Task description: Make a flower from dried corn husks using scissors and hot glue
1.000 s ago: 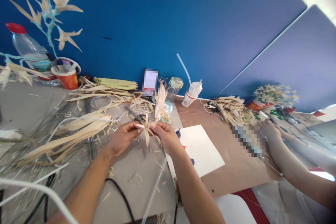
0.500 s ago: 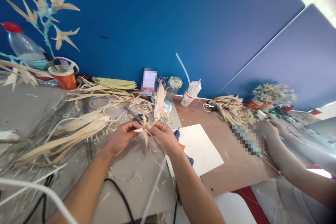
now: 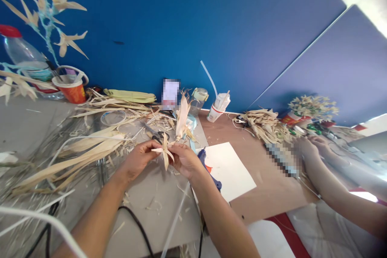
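Between my two hands is a small corn husk flower (image 3: pixel 165 151), its pale pointed petals spread out over the grey table. My left hand (image 3: pixel 139 158) pinches it from the left with thumb and forefinger. From the right, my right hand (image 3: pixel 185 160) has its fingers closed at the flower's edge and behind it, where its fingertips are partly hidden. Just beyond lies a pair of scissors (image 3: pixel 157 135), partly covered. A dry corn husk (image 3: pixel 183 117) stands behind my right hand. The blue glue gun (image 3: pixel 215 181) rests beside my right forearm on a white sheet (image 3: pixel 234 169).
Loose husks (image 3: pixel 87 149) and scraps cover the left side. Behind them are a red cup (image 3: pixel 72 90), a plastic bottle (image 3: pixel 26 58) and a phone (image 3: pixel 171 93). A paper cup (image 3: pixel 215 113) stands at the wall. At right, another person's hands (image 3: pixel 311 149) are at the table.
The flower has turned so its petals face me more, and my right hand's fingers have curled further around behind it. The view has shifted slightly.
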Action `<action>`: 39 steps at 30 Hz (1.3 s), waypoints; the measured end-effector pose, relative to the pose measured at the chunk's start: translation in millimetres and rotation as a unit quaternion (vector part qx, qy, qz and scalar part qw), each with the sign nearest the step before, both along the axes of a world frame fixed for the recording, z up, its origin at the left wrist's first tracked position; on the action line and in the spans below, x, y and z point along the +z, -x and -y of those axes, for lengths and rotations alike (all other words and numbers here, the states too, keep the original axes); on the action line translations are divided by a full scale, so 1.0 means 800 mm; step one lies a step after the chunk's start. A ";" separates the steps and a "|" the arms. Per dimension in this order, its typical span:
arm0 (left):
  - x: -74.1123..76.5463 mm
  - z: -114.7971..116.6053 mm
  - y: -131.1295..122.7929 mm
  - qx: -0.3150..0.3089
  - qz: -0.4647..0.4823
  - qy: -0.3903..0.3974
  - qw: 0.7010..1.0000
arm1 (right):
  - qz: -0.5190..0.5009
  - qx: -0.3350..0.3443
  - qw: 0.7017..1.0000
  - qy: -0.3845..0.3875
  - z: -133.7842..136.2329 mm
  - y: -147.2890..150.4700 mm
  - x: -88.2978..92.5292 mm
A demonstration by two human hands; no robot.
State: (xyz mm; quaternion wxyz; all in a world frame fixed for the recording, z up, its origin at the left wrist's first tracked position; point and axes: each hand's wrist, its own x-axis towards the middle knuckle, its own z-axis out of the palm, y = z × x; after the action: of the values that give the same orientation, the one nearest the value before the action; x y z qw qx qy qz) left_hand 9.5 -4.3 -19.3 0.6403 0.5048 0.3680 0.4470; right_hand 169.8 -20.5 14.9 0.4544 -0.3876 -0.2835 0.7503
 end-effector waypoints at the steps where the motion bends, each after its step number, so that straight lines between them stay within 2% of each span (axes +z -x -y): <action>1: 0.000 0.000 0.000 -0.003 0.005 0.001 1.000 | -0.005 -0.002 1.000 0.002 0.000 0.000 0.001; 11: 0.011 0.005 -0.001 -0.006 0.107 0.077 0.991 | -0.006 -0.001 0.998 -0.069 0.005 -0.005 0.011; 17: 0.016 0.005 0.001 -0.016 0.157 0.089 0.983 | -0.021 0.000 0.996 -0.087 0.005 -0.008 0.010; 22: 0.016 0.003 0.002 0.025 0.181 0.101 0.978 | 0.012 -0.068 0.996 -0.060 -0.001 -0.002 -0.005; 26: 0.017 0.005 0.000 0.037 0.182 0.113 0.976 | 0.081 -0.126 0.984 -0.097 -0.001 0.009 -0.013; 31: 0.020 0.009 -0.005 0.018 0.172 0.118 0.978 | 0.114 -0.098 0.975 -0.165 0.005 0.021 -0.010; 39: 0.015 0.008 -0.005 -0.018 0.144 0.130 0.981 | 0.181 -0.060 0.965 -0.181 0.006 0.016 -0.010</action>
State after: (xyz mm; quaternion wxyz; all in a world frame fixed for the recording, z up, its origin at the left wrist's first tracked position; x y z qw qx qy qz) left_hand 13.1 -10.8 -7.3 0.7543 0.3543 0.3177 0.4523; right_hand 157.1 -25.0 6.8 0.5025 -0.4446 -0.4680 0.5752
